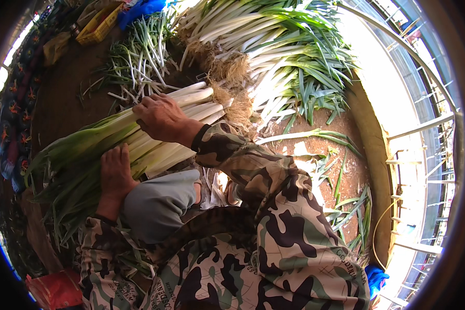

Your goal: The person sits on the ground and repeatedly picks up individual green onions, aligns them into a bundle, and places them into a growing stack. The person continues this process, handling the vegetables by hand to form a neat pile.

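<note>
A thick bundle of large green onions [190,101] lies slantwise before me, across my grey-trousered knee. Its white stalks and roots point to the upper right, and the green leaves spread to the left. My right hand [163,118] lies over the white stalks from above, its fingers curled over the far side. Lower on the bundle, my left hand [118,174] grips the near side where the stalks turn green. Its thumb side faces the stalks, and the undersides of both hands are hidden.
A large heap of rooted green onions [271,50] lies beyond the bundle. Thinner onions [139,58] are piled left of it, near a yellow plastic crate [99,25]. Loose leaves [348,213] litter the soil at right, beside a raised ledge [372,155]. A red bag [56,288] sits lower left.
</note>
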Tool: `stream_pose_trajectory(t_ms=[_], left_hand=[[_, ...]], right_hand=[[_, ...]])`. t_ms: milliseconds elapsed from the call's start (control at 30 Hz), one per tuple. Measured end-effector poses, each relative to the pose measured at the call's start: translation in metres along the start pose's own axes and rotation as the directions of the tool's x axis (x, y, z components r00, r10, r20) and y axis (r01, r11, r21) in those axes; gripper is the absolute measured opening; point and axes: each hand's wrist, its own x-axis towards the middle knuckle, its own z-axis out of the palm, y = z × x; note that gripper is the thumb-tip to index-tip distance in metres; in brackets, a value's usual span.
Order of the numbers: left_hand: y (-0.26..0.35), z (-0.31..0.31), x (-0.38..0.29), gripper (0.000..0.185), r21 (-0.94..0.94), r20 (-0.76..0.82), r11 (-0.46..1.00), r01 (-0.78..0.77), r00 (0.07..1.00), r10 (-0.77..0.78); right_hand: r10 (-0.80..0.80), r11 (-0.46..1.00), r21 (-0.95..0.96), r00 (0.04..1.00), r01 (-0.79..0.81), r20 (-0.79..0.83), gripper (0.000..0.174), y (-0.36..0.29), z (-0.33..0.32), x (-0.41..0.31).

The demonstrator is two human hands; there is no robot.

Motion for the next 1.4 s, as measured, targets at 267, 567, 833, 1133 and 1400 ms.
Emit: stream_pose_trajectory(t_ms=[267,567,833,1133,1400], left_hand=[[-0.003,0.004,-0.001,0.109,0.039,-0.027,0.999,-0.013,1.000,0.014],[0.003,-0.007,0.000,0.113,0.039,0.019,0.999,-0.005,1.000,0.004],[0.004,-0.010,0.001,0.111,0.021,0.075,0.998,0.063,0.995,-0.065],[0.005,-0.005,0.002,0.107,0.065,0.033,0.997,0.050,0.998,-0.052],[0.003,-0.004,0.000,0.106,0.026,0.043,0.999,0.043,0.998,-0.044]], right_hand=[[-0.065,0.996,0.057,0.997,0.063,0.029,0.028,0.008,-0.002,-0.002],[-0.111,0.987,0.119,0.993,0.107,0.028,0.028,0.031,0.013,0.003],[-0.041,0.989,0.149,0.948,-0.007,0.314,0.030,0.038,0.012,-0.008],[-0.027,0.998,0.062,0.958,0.010,0.287,0.034,0.031,0.020,-0.024],[-0.101,0.993,0.075,0.982,0.089,0.161,0.028,0.025,0.003,-0.019]])
